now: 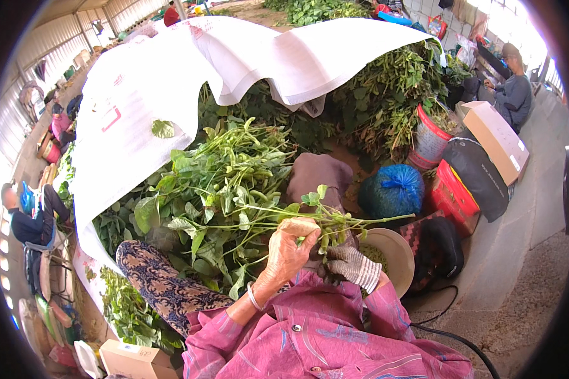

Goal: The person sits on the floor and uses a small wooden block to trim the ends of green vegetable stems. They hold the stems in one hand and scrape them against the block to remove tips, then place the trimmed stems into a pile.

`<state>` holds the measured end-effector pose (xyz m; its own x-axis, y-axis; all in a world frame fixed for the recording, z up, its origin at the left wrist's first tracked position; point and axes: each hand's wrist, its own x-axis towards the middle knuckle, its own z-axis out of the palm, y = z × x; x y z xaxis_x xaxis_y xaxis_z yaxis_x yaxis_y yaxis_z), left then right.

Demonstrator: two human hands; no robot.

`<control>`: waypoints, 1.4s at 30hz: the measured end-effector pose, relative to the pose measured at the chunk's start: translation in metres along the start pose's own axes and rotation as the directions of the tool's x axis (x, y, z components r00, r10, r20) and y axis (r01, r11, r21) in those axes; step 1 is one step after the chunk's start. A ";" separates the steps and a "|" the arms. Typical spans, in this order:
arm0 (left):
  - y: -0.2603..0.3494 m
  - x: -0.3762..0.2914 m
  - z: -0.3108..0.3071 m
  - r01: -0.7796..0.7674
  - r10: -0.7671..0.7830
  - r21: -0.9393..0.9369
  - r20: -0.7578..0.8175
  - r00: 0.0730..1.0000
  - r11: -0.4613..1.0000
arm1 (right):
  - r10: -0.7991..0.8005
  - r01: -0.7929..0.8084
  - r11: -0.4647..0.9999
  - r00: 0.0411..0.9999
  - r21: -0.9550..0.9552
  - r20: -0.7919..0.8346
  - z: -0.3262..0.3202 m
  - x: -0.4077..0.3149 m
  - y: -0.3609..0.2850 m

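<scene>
My left hand [291, 246], bare but for a light wrap on a finger and a bangle at the wrist, is closed on a green bean plant stem [379, 221] with pods and leaves. Just right of it, my right hand [346, 265], in a grey-and-white striped work glove with dark fingers, is at the hanging pods [329, 239]; whether its fingers grip one is unclear. A pale bucket [405, 265] holding green pods or beans stands beside the gloved hand. A heap of leafy bean plants [227, 175] lies before me, against my legs.
A white woven sheet [147, 85] partly covers the plants. To the right are a tied blue bag [392, 189], a red-and-white bucket [429, 137], a black bag [474, 175], a cardboard box [495, 139] and a black cable [460, 338]. Several people sit farther off at both sides.
</scene>
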<state>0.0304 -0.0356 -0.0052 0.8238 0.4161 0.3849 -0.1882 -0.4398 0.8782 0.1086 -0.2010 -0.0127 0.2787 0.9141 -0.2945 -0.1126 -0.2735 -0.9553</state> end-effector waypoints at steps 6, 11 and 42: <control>0.006 0.004 0.006 -0.209 0.193 0.268 0.085 0.978 0.941 | 0.004 0.001 0.984 1.000 0.178 -0.027 0.005 0.002 0.015; 0.003 0.007 0.001 -0.179 0.165 0.279 0.074 0.984 0.944 | -0.057 0.072 0.994 0.982 0.081 -0.179 -0.005 0.012 0.022; -0.012 0.006 0.013 -0.216 0.202 0.217 0.085 0.976 0.952 | -0.237 0.062 0.946 0.801 -0.318 -0.550 0.000 0.009 0.014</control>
<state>0.0442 -0.0383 -0.0169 0.8113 0.2497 0.5286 -0.2408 -0.6813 0.6913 0.1095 -0.1969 -0.0282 0.7745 0.6321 -0.0243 0.2137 -0.2976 -0.9304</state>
